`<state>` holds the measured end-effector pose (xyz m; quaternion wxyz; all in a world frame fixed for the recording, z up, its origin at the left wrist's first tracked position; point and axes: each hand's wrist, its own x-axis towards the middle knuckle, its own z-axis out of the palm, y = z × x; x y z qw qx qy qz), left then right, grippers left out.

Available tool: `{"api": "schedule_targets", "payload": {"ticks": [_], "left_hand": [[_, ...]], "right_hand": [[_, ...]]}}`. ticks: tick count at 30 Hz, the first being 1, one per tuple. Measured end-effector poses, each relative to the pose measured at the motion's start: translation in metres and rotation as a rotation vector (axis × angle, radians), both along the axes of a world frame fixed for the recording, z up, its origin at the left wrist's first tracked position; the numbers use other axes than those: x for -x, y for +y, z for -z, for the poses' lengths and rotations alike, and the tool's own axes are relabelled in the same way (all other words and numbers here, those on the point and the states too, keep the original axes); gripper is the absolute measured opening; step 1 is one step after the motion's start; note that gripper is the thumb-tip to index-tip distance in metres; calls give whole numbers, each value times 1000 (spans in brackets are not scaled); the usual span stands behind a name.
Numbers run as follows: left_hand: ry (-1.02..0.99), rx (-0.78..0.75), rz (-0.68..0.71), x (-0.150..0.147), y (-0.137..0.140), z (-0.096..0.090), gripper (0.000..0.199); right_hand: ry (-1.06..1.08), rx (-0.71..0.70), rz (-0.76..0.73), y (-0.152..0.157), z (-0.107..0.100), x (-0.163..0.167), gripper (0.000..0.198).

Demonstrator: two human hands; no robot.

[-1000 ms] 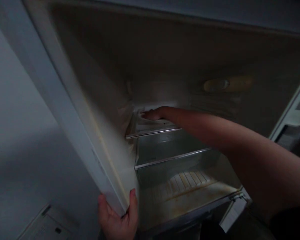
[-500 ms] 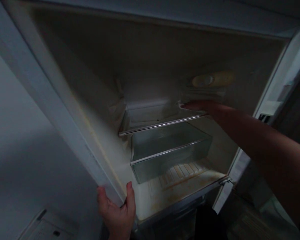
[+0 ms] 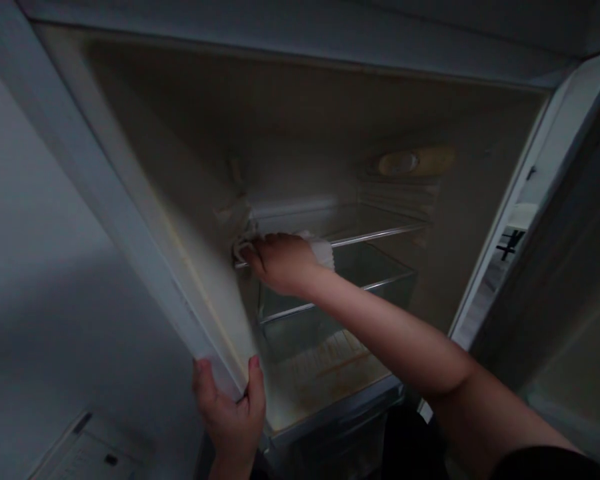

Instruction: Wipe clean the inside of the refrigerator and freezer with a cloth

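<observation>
My right hand (image 3: 280, 261) is closed over a white cloth (image 3: 322, 252), pressing it at the left front corner of the glass shelf (image 3: 375, 236) inside an open refrigerator. Part of the cloth bunches by the fingertips and part shows behind the wrist. My left hand (image 3: 231, 407) grips the lower end of the refrigerator's left side wall (image 3: 180, 303), thumb inside and fingers outside. A clear drawer (image 3: 300, 333) sits below the shelf, partly hidden by my right forearm.
A yellowish lamp cover (image 3: 405, 162) is on the inner right wall. Brownish stains mark the compartment floor (image 3: 325, 390). The open door (image 3: 555, 280) stands at the right. A pale box-like object (image 3: 93, 450) is at the lower left.
My right hand has moved with the cloth from the back right of the shelf to its left front corner. My left hand keeps its grip on the side wall.
</observation>
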<state>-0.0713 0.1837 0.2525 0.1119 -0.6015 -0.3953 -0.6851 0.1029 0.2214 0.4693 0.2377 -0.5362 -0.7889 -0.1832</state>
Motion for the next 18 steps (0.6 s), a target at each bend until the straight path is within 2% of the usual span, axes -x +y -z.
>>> {"api": "schedule_targets", "payload": {"ticks": [2,5,8,11,13,15,18], "left_hand": [[28,-29,-3,1,0,0,93],[46,-18,-21,1,0,-2,92],[66,-12,-31,2,0,-2,93],[110,-89,-39,2,2,-2,99],[108,-91,-34,2,2,-1,101],[79,-53,-22,2,3,-1,99],[67,-61,-26,1,3,-2,95]], "right_hand": [[37,-147,46,-13,15,-1,57],[8,-264,48,-18,33,-32,50],[29,-323,138,-17,45,-92,50],[159,-434,307,-18,57,-166,53],[311,-565,371,-20,70,-209,58],[556,-723,389,-23,85,-236,61],[1016,-947,362,-21,103,-237,65]]}}
